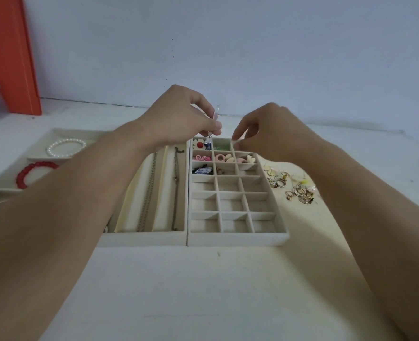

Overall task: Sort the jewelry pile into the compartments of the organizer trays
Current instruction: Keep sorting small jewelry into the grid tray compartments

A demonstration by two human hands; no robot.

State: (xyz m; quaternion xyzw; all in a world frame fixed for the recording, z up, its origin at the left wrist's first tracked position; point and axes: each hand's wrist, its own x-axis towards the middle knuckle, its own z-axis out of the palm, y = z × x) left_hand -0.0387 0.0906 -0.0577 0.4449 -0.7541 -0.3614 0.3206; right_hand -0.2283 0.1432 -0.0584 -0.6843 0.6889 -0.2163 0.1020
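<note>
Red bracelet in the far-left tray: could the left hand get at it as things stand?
Probably yes. The red bracelet lies uncovered beside the left forearm, but the left hand pinches a small pink item, so it would need to put that down first.

White table (203,291) fills the lower frame. On it, centre: grid tray (238,236) touching necklace tray (144,236); bracelet tray (63,131) at left. Loose jewelry pile (294,185) at right; orange box (9,52) upper left.
</note>
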